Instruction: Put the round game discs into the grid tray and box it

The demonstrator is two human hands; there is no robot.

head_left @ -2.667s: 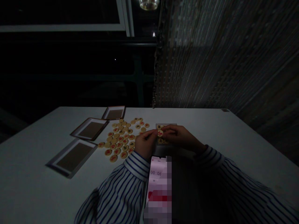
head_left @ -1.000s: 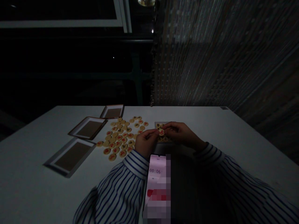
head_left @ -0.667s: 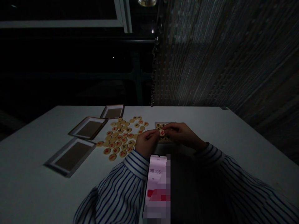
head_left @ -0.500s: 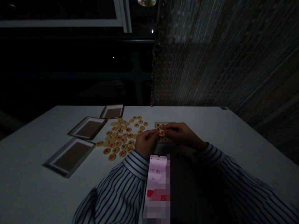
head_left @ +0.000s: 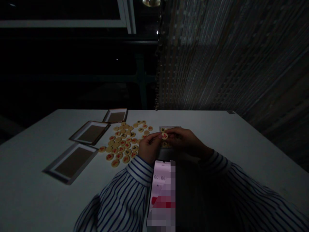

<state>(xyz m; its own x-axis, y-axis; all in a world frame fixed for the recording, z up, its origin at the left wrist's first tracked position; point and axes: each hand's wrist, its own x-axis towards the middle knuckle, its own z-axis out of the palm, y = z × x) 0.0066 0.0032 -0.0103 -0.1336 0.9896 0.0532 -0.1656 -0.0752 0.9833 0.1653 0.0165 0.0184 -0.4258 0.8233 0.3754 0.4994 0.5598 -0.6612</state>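
Note:
A round, pale Chinese chess piece [head_left: 164, 136] with a red character is pinched between my two hands, its face towards me. On its left side are the thumb and fingertips of my left hand [head_left: 149, 147]. From the right, my right hand [head_left: 188, 139] grips the same piece with closed fingers. Behind and below the hands lies a shallow box [head_left: 172, 127] with chess pieces in it, mostly covered by my fingers. Many loose chess pieces [head_left: 122, 149], some with red or black characters and some blank side up, spread over the table left of my left hand.
Three shallow open trays stand on the white table [head_left: 31, 154] at left: a near one [head_left: 51, 166], a middle one [head_left: 77, 132] and a far one [head_left: 106, 115]. A lit phone [head_left: 160, 190] showing a timer lies below my hands. A bead curtain [head_left: 205, 64] hangs behind.
The held chess piece has moved slightly left and up between my fingers, and its character appears turned. My right hand has shifted a little left; the loose pieces have stayed in place.

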